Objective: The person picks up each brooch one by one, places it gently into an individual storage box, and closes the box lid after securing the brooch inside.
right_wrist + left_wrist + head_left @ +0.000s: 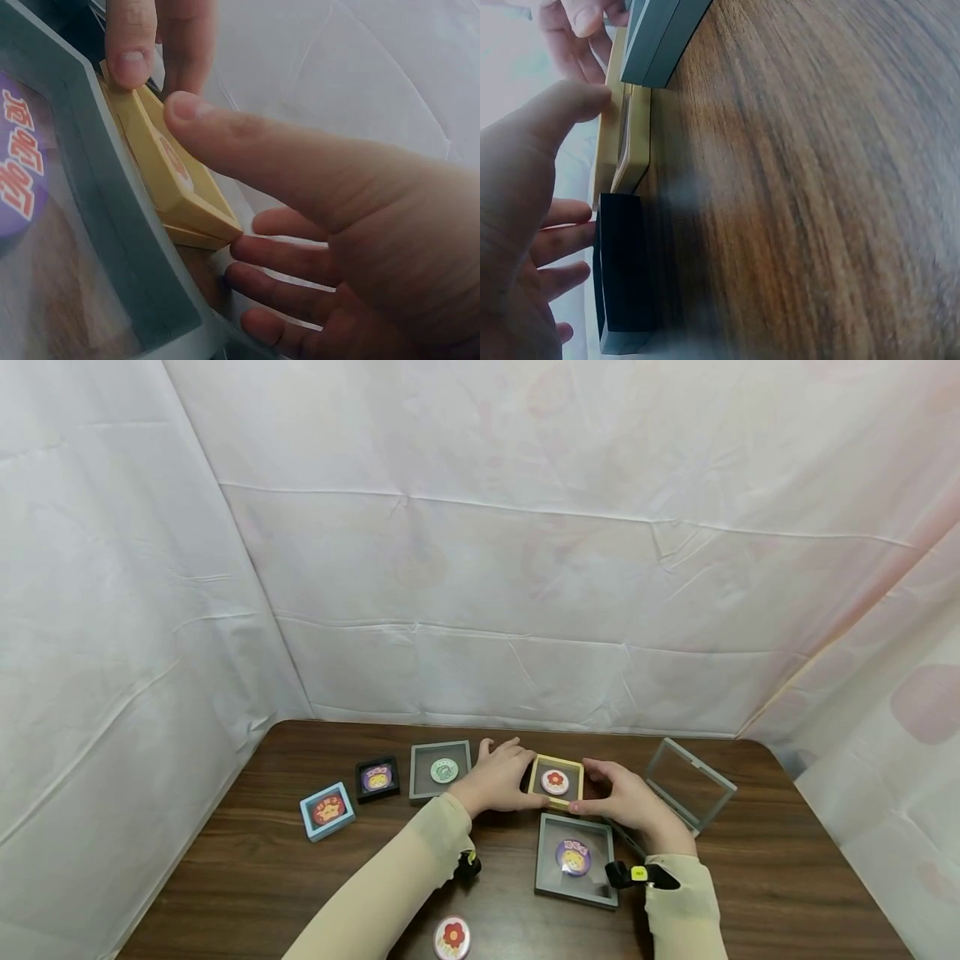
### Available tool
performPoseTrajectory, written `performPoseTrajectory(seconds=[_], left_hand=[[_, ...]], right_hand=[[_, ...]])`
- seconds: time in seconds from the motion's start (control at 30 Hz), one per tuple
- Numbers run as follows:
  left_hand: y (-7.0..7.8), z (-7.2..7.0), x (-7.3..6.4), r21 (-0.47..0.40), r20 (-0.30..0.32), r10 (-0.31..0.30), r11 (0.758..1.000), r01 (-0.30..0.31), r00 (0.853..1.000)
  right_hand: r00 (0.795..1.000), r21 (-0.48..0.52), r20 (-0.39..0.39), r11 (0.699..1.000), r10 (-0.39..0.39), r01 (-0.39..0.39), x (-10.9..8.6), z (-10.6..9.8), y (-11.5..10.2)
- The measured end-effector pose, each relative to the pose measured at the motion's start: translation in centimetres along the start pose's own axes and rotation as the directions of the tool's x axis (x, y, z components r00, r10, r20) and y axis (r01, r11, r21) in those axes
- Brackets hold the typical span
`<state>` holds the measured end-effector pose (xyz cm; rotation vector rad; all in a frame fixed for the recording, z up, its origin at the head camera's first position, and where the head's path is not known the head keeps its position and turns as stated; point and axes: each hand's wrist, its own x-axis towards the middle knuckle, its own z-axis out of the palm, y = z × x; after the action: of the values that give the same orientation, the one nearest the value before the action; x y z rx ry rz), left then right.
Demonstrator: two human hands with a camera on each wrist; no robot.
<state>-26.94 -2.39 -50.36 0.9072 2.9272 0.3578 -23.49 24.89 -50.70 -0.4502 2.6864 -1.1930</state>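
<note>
A small yellow display frame (pixel 557 758), holding a round badge with a red flower (pixel 555 782), lies between both hands. My left hand (pixel 498 778) grips its left side, thumb at the near corner and fingertips toward the far one. On the opposite side my right hand (pixel 626 797) holds it between thumb and index finger. The right wrist view shows the two halves of the yellow frame (pixel 161 172) slightly parted at one corner. Just in front lies a grey frame (pixel 551 887) with a purple badge (pixel 573 857). A black box (pixel 622 270) stands beside the left fingers, mostly hidden in the head view.
An opened grey frame (pixel 712 774) stands with its clear lid raised at right. Leftward are a grey frame with a green badge (pixel 444 770), a black frame (pixel 366 795) and a light blue frame (pixel 330 835). A loose flower badge (pixel 452 937) lies near the front.
</note>
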Motion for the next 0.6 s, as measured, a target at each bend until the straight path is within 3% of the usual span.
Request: performPoseTrajectory(seconds=[0.4, 0.6], left_hand=[[-0.33, -0.25, 0.04, -0.029, 0.060, 0.005, 1.000, -0.003, 0.998], [-0.31, -0.56, -0.12, -0.041, 0.074, 0.010, 0.999, -0.007, 0.997]], right_hand=[[0.999, -0.067, 0.024, 0.997, 0.025, -0.023, -0.01, 0.32, -0.19], [1.000, -0.061, 0.026, 0.998, -0.002, 0.003, -0.05, 0.24, -0.06]])
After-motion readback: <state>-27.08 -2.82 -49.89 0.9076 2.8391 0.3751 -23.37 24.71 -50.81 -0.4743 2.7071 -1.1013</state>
